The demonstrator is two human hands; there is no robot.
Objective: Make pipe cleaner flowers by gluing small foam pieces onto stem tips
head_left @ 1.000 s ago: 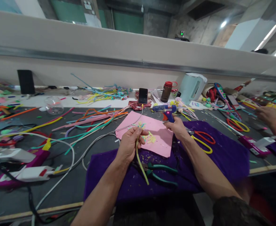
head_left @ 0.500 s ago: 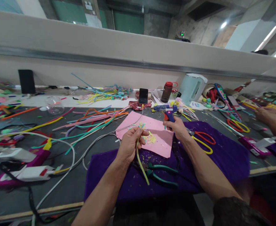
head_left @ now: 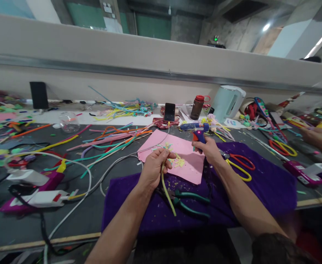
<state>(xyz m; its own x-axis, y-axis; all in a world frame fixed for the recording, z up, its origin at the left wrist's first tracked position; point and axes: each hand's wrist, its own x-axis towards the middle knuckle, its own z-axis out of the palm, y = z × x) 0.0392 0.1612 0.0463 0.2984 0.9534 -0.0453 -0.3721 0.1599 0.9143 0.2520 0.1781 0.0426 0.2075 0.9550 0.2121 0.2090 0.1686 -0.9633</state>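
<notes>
My left hand (head_left: pixel 155 165) pinches a yellow-green pipe cleaner (head_left: pixel 166 196), whose long end hangs down toward me. Wrapped round the handle of a blue hot glue gun (head_left: pixel 200 132) is my right hand (head_left: pixel 210 151); the gun points left, with a small red light on its side. Under and beyond my hands lies a pink sheet (head_left: pixel 195 172) bearing small yellow cut pieces (head_left: pixel 180 162). Green-handled pliers (head_left: pixel 192 206) rest below my left hand on a purple cloth (head_left: pixel 122 205). Scissors with red and yellow handles (head_left: pixel 241 161) lie right of my right forearm.
Loose pipe cleaners (head_left: pixel 111 141) spread over the left of the dark table. Power strips (head_left: pixel 30 201) with cables lie at left, another strip (head_left: pixel 303 172) at right. Behind stand a phone (head_left: pixel 169 112), a brown bottle (head_left: pixel 197 108) and a kettle (head_left: pixel 226 102). A co-worker's hand (head_left: pixel 321 141) shows at right.
The whole view has shifted slightly, so things sit a little farther right. My hands keep the same hold on the pipe cleaner and the glue gun.
</notes>
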